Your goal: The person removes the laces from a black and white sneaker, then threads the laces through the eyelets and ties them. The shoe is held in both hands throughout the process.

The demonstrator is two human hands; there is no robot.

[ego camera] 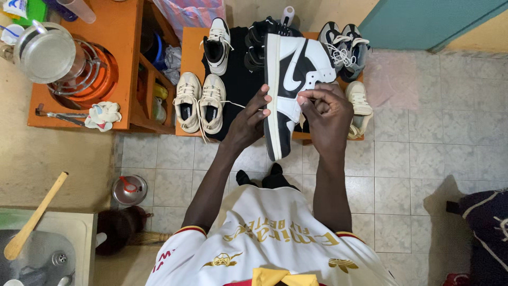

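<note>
Above the low orange wooden shoe rack [191, 47], the person is holding a black-and-white high-top leather sneaker [288, 79] up in the air, sole edge turned toward the left and toe pointing down toward the pale tiled floor [413, 159]. The left hand [248, 121] is gripping the sneaker along its white sole edge, fingers curled around it, while the right hand [328, 114] is pinching narrowly at the tongue and lace area, fingertips closed on what looks like a lace end (too small to tell for certain). Below the raised shoe, a pair of cream lace-up sneakers [200, 100] is lying on the rack beside a black cloth [238, 79], with a single white-and-black sneaker [217, 45] behind them, a black shoe [262, 32] next to that, and a pair of grey-and-white trainers [344, 45] at the far right. An orange wooden cabinet [114, 58] carrying a round metal lid [45, 53] is standing to the left. To handle the lace work well, I judge the left hand should be keeping the shoe steady and tilted toward the eyes, while the right hand is working with small, even pulls so the lace is lying flat and untwisted.
</note>
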